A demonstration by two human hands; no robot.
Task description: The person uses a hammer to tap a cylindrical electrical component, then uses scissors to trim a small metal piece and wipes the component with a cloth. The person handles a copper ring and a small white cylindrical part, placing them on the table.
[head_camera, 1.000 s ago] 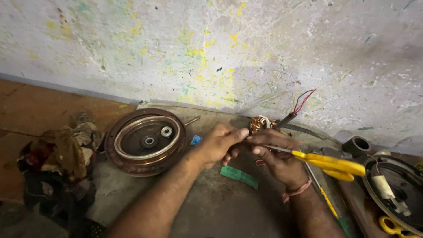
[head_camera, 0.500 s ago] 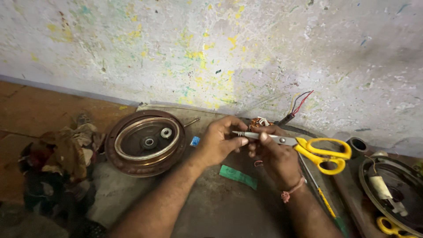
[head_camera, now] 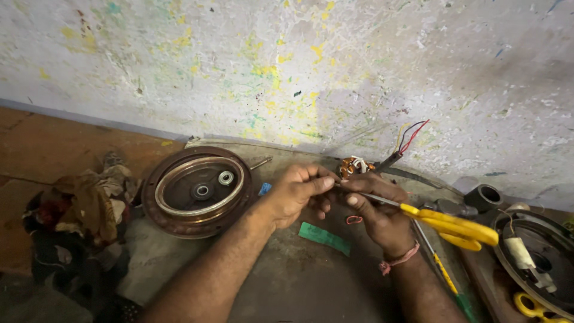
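The paint-speckled whitish wall [head_camera: 311, 66] fills the upper half of the view, and below it runs the grimy grey-brown table [head_camera: 299, 287] that carries everything. On its left side lies the large round rust-brown metal motor housing [head_camera: 200, 191], open side up, with a heap of dirty rags [head_camera: 84, 209] beside it. At the far right sits a second dark round metal housing [head_camera: 535, 257], cut off by the frame, with a black short pipe fitting [head_camera: 483, 196] just behind it.

Both hands meet near the middle. The right hand [head_camera: 382, 212] is closed around the yellow-handled steel scissors [head_camera: 448, 224], whose blades point left toward the fingertips of the left hand [head_camera: 299, 191]. That left hand is pinched shut on something thin at the blade tips; it is too small to tell whether it is a wire or a sleeve. Just behind the hands sits the small copper-wound coil with white insulation [head_camera: 354, 166], trailing red, black and yellow leads [head_camera: 409, 134] up against the wall. A green flat strip [head_camera: 324, 237] lies on the table below the hands.

The chief risk appears to be the blade tips sitting so close to the left fingertips: a slip could nick skin. A cut taken too deep could also sever or score the fine strand, and a tug might drag the coil and strain its leads.
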